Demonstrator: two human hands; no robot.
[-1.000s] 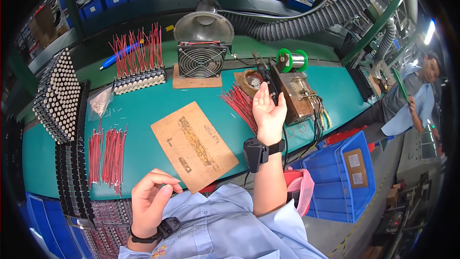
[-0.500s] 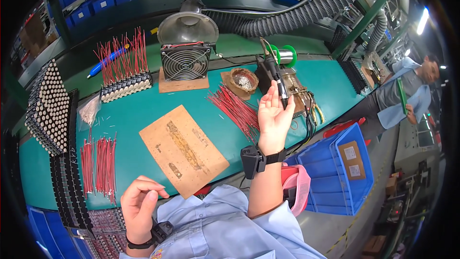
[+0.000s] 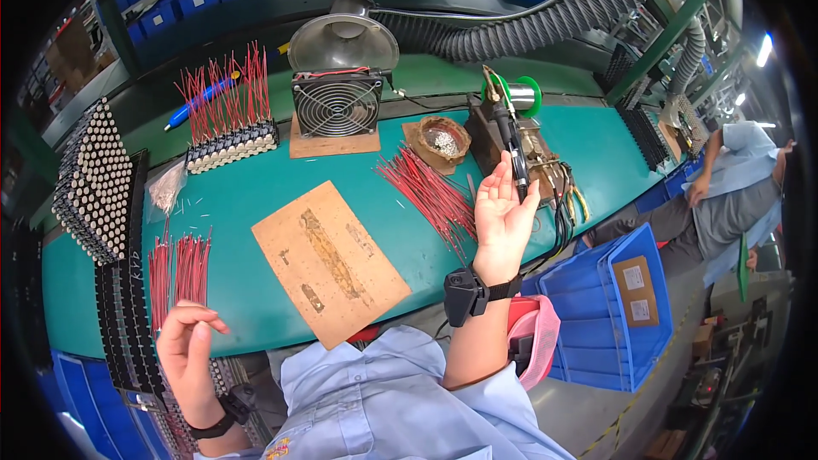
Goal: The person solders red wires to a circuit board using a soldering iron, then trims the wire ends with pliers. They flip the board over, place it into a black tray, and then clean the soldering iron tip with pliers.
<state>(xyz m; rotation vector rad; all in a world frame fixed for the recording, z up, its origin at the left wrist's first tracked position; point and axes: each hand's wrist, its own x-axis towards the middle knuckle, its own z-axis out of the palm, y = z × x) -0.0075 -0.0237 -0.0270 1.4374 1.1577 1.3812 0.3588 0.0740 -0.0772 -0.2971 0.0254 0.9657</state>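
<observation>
My left hand (image 3: 189, 362) hovers at the bench's near edge with loosely curled fingers and nothing visible in it. Just beyond it lie bundles of red wires (image 3: 191, 268), partly covered by the hand. My right hand (image 3: 503, 217) is turned palm up at the right, its fingers and thumb around the black handle of a soldering iron (image 3: 509, 140). The iron slants beside a metal soldering unit (image 3: 535, 158). Left of that hand, a loose pile of red wires (image 3: 426, 192) lies on the green mat. A scorched brown board (image 3: 281, 243) lies between my hands.
A fan (image 3: 336, 106) stands before a metal fume hood (image 3: 307, 44). Solder bits fill a round bowl (image 3: 464, 140), near a solder wire spool (image 3: 523, 97). Racks of white-tipped parts (image 3: 94, 187) stand left. A blue bin (image 3: 588, 315) and another person (image 3: 724, 204) are at the right.
My left hand has moved left, away from the board and toward the red wire bundles. My right hand stays at the soldering iron. The other person has turned and bent over.
</observation>
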